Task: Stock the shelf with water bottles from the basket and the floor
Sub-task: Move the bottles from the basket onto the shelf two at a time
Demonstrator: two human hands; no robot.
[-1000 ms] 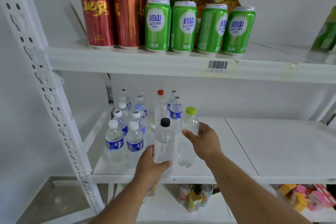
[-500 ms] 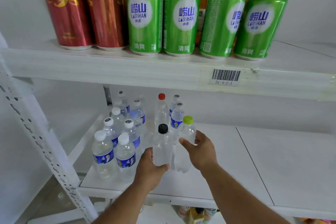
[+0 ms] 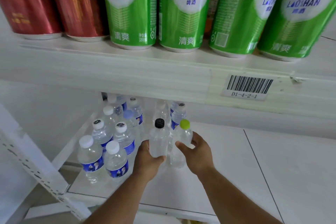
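My left hand [image 3: 147, 160] grips a clear bottle with a black cap [image 3: 158, 140], upright over the white lower shelf [image 3: 236, 169]. My right hand [image 3: 198, 152] holds a clear bottle with a green cap [image 3: 183, 136] just to its right; the two bottles stand side by side, almost touching. To their left stand several blue-labelled water bottles with white caps [image 3: 116, 162] in rows reaching to the back of the shelf. More bottles [image 3: 177, 116] stand behind the two held ones.
The upper shelf edge [image 3: 163, 82] with a barcode label [image 3: 249, 85] hangs low over the bottles. Green cans [image 3: 183, 11] and red cans [image 3: 31, 5] stand on it. A perforated white upright [image 3: 40, 178] slants at the lower left. The lower shelf's right part shows bare white surface.
My head has moved closer and lower, so the upper shelf fills the top of view. Both hands have carried their bottles deeper onto the lower shelf, toward the rows of bottles.
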